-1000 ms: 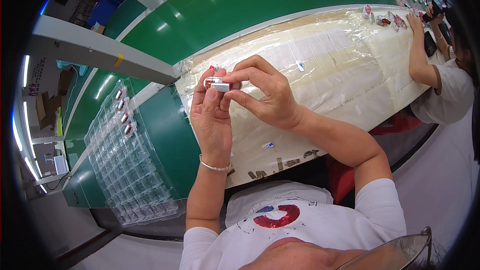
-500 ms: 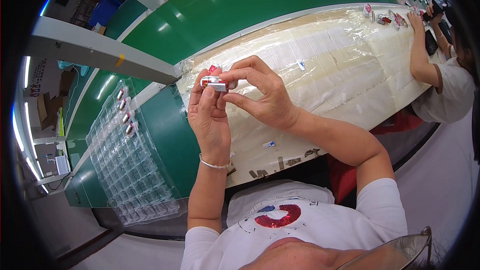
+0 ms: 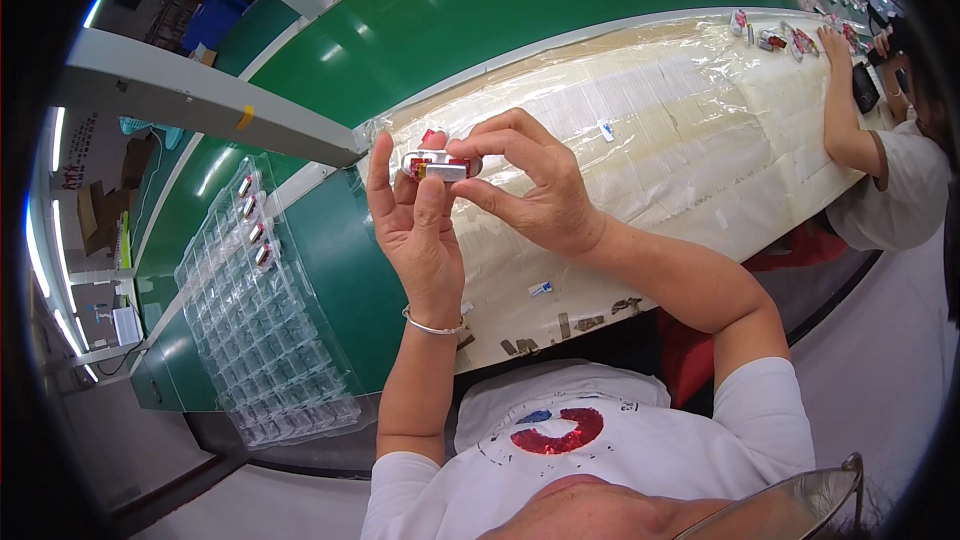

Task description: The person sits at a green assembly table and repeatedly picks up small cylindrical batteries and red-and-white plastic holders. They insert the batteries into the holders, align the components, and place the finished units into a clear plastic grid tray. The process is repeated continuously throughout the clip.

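Observation:
Between both hands, above the covered bench, is a small red and silver piece (image 3: 447, 171) with rounded, pale ends. My left hand (image 3: 424, 245) is closed on it from below, the thumb against its front face. At its right end, my right hand (image 3: 545, 185) pinches it between thumb and fingers. A small red item (image 3: 431, 137) shows just behind the piece; whether it is part of it I cannot tell. To the left lies a clear plastic tray (image 3: 275, 340) of many pockets, and several similar small red and silver pieces (image 3: 257, 232) sit in its far part.
Clear film covers the pale bench top (image 3: 640, 160), with small blue and white labels (image 3: 541, 288) stuck on it. A grey post (image 3: 215, 100) rises at the left. Beyond runs a green belt (image 3: 480, 10). At far right a co-worker's arm (image 3: 840, 100) rests near more small pieces (image 3: 770, 41).
The piece has turned slightly, and more of its red and silver side shows. My left fingers have spread from it a little, while my right hand keeps its pinch.

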A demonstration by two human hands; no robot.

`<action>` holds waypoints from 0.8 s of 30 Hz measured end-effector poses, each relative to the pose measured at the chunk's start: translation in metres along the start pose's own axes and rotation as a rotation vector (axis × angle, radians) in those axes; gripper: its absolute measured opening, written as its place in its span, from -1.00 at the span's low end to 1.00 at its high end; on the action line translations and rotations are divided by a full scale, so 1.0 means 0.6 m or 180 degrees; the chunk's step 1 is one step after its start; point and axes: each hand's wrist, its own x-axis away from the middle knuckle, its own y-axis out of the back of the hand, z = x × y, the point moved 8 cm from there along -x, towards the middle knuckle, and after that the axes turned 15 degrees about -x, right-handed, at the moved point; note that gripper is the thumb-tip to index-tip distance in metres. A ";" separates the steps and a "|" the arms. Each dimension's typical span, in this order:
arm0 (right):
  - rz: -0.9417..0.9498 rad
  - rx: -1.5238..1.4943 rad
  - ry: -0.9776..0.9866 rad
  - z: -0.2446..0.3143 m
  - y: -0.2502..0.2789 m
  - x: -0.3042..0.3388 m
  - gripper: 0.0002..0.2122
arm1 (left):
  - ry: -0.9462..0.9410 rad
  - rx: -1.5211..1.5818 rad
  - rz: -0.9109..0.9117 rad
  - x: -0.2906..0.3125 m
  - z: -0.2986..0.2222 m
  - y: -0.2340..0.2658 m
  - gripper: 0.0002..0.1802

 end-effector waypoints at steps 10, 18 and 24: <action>0.0113 0.0228 0.0138 0.013 0.010 -0.016 -0.80 | -0.0341 -0.0854 0.0000 0.002 -0.016 0.009 -0.54; 0.0294 0.0162 -0.0131 0.008 0.009 -0.014 -0.83 | -0.0490 -0.1203 -0.0103 0.002 -0.025 0.007 -0.55; 0.0343 0.0374 0.0086 0.016 0.007 -0.012 -0.83 | -0.0392 -0.1146 -0.0116 0.002 -0.017 0.011 -0.54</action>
